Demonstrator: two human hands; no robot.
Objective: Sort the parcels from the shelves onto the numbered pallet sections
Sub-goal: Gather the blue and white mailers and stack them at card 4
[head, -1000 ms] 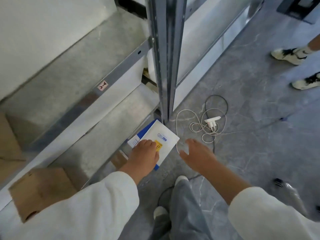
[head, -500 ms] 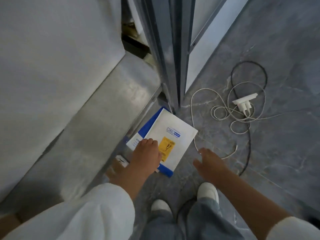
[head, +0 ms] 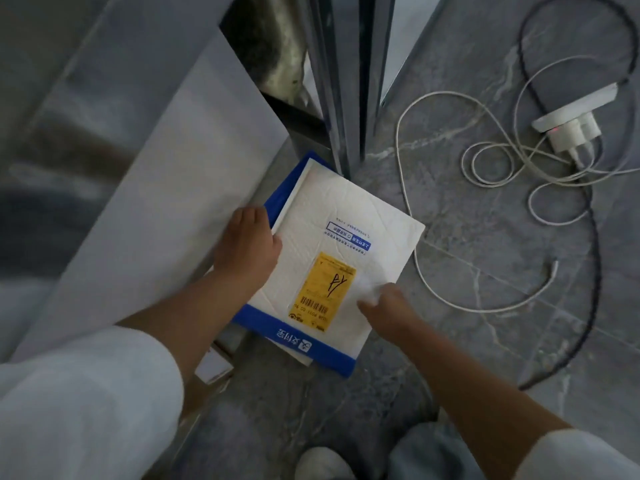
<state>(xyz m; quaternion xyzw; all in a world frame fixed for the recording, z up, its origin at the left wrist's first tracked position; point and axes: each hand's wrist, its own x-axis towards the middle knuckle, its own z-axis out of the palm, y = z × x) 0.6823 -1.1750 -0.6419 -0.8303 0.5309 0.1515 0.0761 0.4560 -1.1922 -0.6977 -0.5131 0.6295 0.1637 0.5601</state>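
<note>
While my left hand (head: 247, 244) grips the parcel (head: 346, 216) on the floor (head: 502, 341), my right hand (head: 384, 303) touches it, fingers too blurry to tell; lifting and sorting are left, I think.

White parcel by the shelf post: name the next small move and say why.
Probably close the right hand on the near edge of the white parcel and lift it together with the left hand, which grips the left edge. The parcel lies on the floor, its far corner beside the shelf post.
</note>
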